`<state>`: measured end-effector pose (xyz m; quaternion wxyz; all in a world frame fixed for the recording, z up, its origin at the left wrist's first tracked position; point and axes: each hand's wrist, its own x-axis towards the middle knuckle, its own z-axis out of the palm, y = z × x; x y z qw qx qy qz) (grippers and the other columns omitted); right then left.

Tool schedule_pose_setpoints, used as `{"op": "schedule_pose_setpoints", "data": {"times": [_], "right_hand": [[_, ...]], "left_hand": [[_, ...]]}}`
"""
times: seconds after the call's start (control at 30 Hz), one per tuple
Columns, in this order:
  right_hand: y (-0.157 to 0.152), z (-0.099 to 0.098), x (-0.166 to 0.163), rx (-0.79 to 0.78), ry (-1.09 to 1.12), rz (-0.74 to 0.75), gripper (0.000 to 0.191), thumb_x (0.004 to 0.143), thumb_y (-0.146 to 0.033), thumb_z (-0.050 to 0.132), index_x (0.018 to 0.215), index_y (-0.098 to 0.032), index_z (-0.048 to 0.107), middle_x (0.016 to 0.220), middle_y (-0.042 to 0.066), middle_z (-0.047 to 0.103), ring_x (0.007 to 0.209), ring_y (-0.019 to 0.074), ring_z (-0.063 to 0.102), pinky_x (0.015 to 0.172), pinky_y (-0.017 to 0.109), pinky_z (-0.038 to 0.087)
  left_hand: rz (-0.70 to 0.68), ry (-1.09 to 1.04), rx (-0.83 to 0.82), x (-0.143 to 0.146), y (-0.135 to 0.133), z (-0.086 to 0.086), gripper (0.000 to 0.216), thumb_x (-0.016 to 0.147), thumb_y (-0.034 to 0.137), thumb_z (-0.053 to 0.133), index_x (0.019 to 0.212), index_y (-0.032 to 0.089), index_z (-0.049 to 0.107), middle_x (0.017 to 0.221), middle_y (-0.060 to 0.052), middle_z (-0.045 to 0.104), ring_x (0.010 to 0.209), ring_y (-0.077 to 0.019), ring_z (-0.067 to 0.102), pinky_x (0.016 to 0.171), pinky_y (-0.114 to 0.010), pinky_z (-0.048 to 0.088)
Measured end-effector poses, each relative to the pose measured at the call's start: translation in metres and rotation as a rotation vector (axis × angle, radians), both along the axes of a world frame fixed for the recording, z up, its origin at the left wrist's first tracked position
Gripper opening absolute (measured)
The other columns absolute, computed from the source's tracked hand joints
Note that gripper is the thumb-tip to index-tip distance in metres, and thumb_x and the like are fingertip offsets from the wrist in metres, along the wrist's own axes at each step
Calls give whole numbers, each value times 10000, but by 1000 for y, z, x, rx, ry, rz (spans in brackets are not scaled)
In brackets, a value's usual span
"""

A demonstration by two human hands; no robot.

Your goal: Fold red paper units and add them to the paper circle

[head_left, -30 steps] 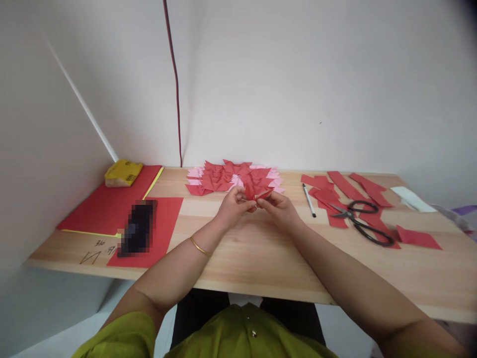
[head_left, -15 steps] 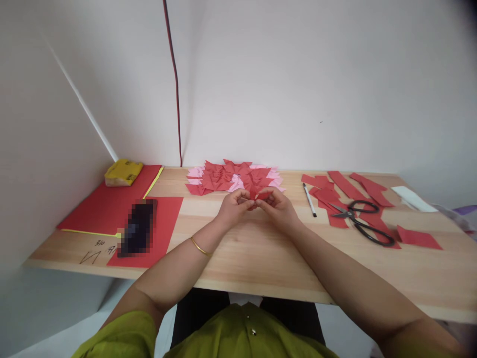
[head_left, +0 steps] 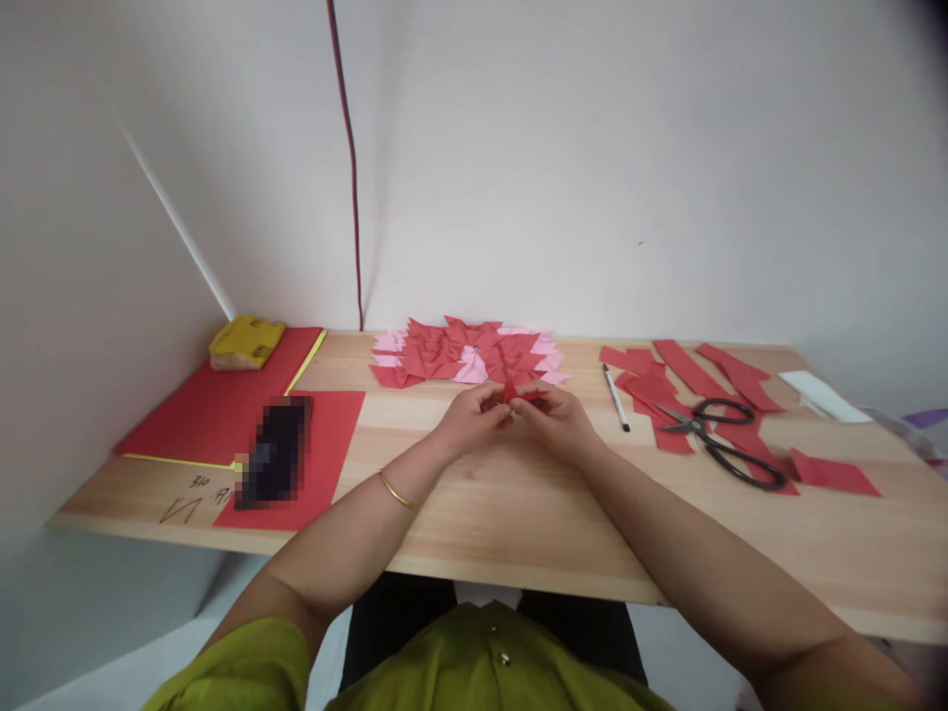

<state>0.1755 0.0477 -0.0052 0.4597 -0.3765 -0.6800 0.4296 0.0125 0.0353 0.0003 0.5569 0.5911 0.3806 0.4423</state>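
Between my fingertips is a small folded piece of red paper (head_left: 511,393), partly hidden by the fingers. My left hand (head_left: 474,415) pinches it from the left, and my right hand (head_left: 552,415) grips it from the right, with a pointed red end showing above the right fingers. The two thumbs meet at its near side. Just behind the hands lies a pile of folded red and pink paper pieces (head_left: 444,354) with pointed tips, set against the wall.
On the right are black-handled scissors (head_left: 696,425), a white pen (head_left: 615,397), red paper strips (head_left: 685,368) and a white strip (head_left: 822,395). Leftward lie red sheets (head_left: 199,415), a yellow packet (head_left: 247,343) and a dark blurred object (head_left: 274,452). A cable (head_left: 350,148) hangs along the wall.
My hands have shifted slightly toward me and to the right, and the red paper between them has turned a little. The other things lie as before.
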Motion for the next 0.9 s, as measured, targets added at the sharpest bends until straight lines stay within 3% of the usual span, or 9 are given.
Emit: {"op": "schedule_pose_setpoints", "data": {"times": [0.17, 0.27, 0.4, 0.53, 0.7, 0.9], "right_hand": [[-1, 5, -1, 13, 42, 29, 197, 759, -382, 656, 773, -192, 607, 715, 15, 623, 678, 147, 588, 648, 279, 469], [-1, 8, 0, -10, 16, 50, 219, 765, -400, 647, 743, -185, 611, 714, 19, 629, 683, 148, 583, 651, 277, 459], [-2, 12, 3, -10, -22, 27, 248, 777, -412, 632, 700, -178, 601, 667, 13, 618, 641, 137, 559, 617, 265, 431], [-2, 10, 2, -109, 33, 71, 281, 794, -444, 608, 703, -180, 573, 619, -6, 594, 591, 117, 530, 598, 250, 415], [0, 2, 2, -177, 65, 12, 424, 871, -553, 417, 718, -183, 556, 620, -2, 571, 591, 119, 516, 603, 255, 420], [-1, 5, 2, -127, 7, 43, 291, 820, -474, 565, 789, -185, 576, 658, -6, 597, 617, 120, 528, 616, 256, 413]], "left_hand": [[40, 262, 103, -3, -5, 9, 187, 808, 284, 540, 717, 128, 586, 658, 2, 556, 604, -97, 509, 592, -222, 399], [55, 322, 184, -3, -6, 13, 206, 813, 291, 542, 681, 136, 578, 621, 13, 538, 606, -97, 508, 591, -216, 388], [10, 213, 61, -2, -6, 12, 215, 812, 325, 546, 722, 135, 593, 679, -7, 585, 627, -109, 564, 613, -231, 438], [-37, 96, -96, 0, -6, 7, 224, 794, 335, 575, 733, 121, 591, 676, -22, 607, 579, -101, 575, 590, -236, 458], [-1, -3, -174, 0, -4, 2, 238, 758, 338, 629, 712, 110, 581, 659, -22, 612, 535, -85, 562, 552, -222, 443], [-14, -135, -245, -1, -3, 2, 255, 715, 334, 681, 782, 97, 613, 692, -33, 624, 567, -97, 584, 580, -237, 458]]}}
